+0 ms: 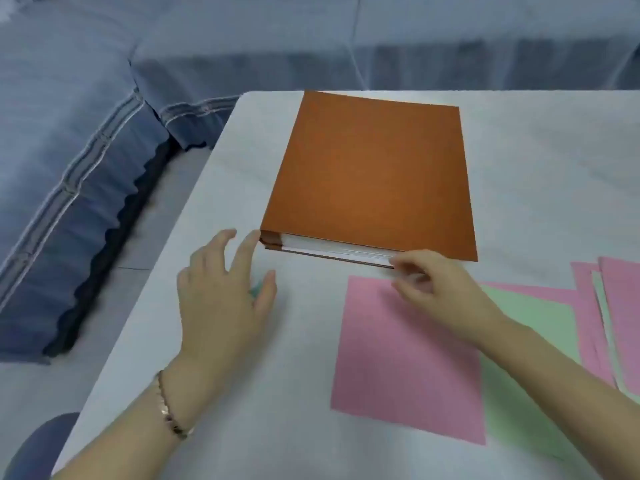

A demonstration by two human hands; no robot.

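A closed orange book lies flat on the tabletop, its long axis running away from the person and its white page edge facing them. The right hand is the nearer one, with curled fingers against the book's near right corner; blur hides whether they grip. The left hand is spread and relaxed at the book's near left corner, holding nothing. A pink sheet lies just nearer than the book.

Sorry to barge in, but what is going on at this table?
A person works on a closed orange-brown book lying flat on the table. The right hand reaches its fingertips to the book's near page edge, blurred, perhaps to open it. The left hand is spread open by the spine corner. A pink sheet lies in front, over a green sheet.
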